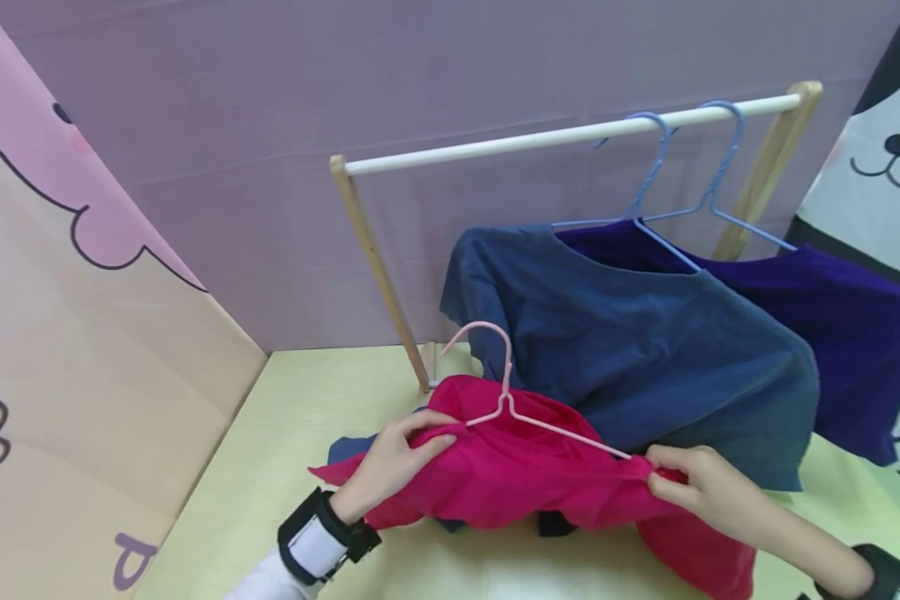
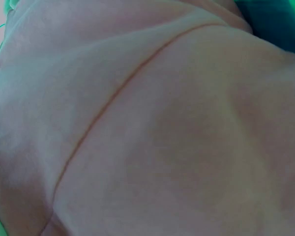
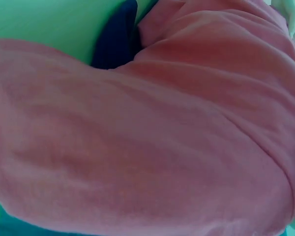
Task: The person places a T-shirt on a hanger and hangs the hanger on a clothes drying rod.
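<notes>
A bright pink shirt (image 1: 525, 479) is held up by both hands in the head view, with a pale pink hanger (image 1: 562, 431) inside its neck opening. The hanger's hook rises above the collar and curves to the left. My left hand (image 1: 397, 458) pinches the shirt's shoulder by the hanger's left arm. On the other side, my right hand (image 1: 708, 487) pinches the cloth at the end of the hanger's right arm. The shirt's fabric (image 2: 152, 132) fills most of the left wrist view, and its folds (image 3: 152, 147) cover much of the right wrist view.
Behind the shirt stands a rack with a white rail (image 1: 487, 148) and wooden posts. From it hang a grey-blue shirt (image 1: 645, 350) and a dark purple shirt (image 1: 862, 325) on blue hangers. Dark blue cloth (image 1: 348, 450) shows beneath the pink shirt on the pale yellow table (image 1: 247, 492).
</notes>
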Motion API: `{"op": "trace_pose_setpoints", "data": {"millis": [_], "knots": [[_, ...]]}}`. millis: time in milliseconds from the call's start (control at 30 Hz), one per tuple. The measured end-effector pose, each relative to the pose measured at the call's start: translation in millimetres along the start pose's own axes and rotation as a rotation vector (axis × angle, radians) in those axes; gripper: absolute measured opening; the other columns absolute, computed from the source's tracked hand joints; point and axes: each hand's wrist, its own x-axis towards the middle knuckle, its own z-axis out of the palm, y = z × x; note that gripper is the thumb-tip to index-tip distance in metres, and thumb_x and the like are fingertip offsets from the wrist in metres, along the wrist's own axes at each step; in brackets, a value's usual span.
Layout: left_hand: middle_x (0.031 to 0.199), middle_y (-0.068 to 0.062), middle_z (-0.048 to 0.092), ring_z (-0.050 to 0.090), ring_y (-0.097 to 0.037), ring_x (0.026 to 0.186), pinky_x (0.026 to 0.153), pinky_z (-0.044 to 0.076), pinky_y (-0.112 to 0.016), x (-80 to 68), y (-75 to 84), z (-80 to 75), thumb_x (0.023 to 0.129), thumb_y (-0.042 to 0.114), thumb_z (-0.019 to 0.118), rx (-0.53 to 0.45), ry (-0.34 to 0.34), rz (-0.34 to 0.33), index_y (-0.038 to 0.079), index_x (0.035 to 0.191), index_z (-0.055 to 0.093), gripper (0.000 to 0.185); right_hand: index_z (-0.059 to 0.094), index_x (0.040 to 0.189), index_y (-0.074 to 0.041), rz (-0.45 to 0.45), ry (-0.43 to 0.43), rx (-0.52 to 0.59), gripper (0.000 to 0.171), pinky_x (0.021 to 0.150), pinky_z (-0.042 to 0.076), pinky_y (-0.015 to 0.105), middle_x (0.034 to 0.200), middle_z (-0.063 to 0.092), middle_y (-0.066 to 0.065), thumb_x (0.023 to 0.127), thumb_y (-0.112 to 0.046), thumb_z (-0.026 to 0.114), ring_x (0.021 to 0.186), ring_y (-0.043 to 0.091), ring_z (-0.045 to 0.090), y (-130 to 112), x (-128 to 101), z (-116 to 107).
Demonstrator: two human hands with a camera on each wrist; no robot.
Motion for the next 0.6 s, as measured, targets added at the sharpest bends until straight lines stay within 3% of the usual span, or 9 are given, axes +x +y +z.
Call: {"op": "trace_pose_setpoints", "data": {"millis": [167, 300, 367, 467, 600], "knots": [[0.098, 0.0, 0.063, 0.055, -0.015, 0.088, 0.073, 0.047, -0.025, 4.7, -20.9, -0.9, 0.081, 0.018, 0.065, 0.016, 0.022, 0.036, 0.013, 0.103, 0.065, 0.023, 0.045, 0.067, -0.025, -0.079, 0.191, -0.184, 0.036, 0.039, 0.019, 0.01, 0.054, 0.025, -0.02, 0.065, 0.004, 0.067, 0.049, -0.009, 0.019, -3, 1, -6], [0.096, -0.001, 0.064, 0.056, -0.014, 0.081, 0.068, 0.049, -0.023, 6.0, -23.3, -2.6, 0.08, 0.018, 0.065, 0.042, 0.028, 0.082, 0.01, 0.104, 0.065, 0.025, 0.044, 0.065, -0.026, -0.144, 0.298, -0.305, 0.023, 0.04, 0.016, 0.009, 0.053, 0.023, -0.022, 0.079, -0.023, 0.061, 0.048, -0.011, 0.016, -4, 5, -16], [0.096, -0.002, 0.064, 0.057, -0.013, 0.079, 0.067, 0.049, -0.022, 7.1, -24.5, -3.3, 0.08, 0.015, 0.065, 0.069, 0.036, 0.126, 0.009, 0.104, 0.064, 0.025, 0.044, 0.064, -0.025, -0.161, 0.336, -0.327, 0.026, 0.041, 0.017, 0.008, 0.053, 0.025, -0.023, 0.084, -0.039, 0.051, 0.048, -0.011, 0.017, -5, 7, -22], [0.097, -0.004, 0.064, 0.058, -0.013, 0.08, 0.069, 0.049, -0.022, 9.0, -26.7, -4.0, 0.08, 0.01, 0.064, 0.11, 0.058, 0.213, 0.006, 0.105, 0.063, 0.026, 0.048, 0.063, -0.024, -0.17, 0.368, -0.33, 0.035, 0.041, 0.019, 0.009, 0.053, 0.029, -0.023, 0.084, -0.052, 0.042, 0.047, -0.012, 0.022, -6, 9, -30], [0.097, -0.003, 0.061, 0.057, -0.013, 0.085, 0.072, 0.048, -0.022, 10.7, -25.8, -5.3, 0.077, 0.007, 0.067, 0.193, 0.203, 0.308, 0.006, 0.104, 0.063, 0.027, 0.055, 0.066, -0.019, -0.187, 0.369, -0.317, 0.037, 0.043, 0.025, 0.008, 0.055, 0.04, -0.021, 0.081, -0.052, 0.048, 0.048, -0.01, 0.031, -5, 15, -40]]}}
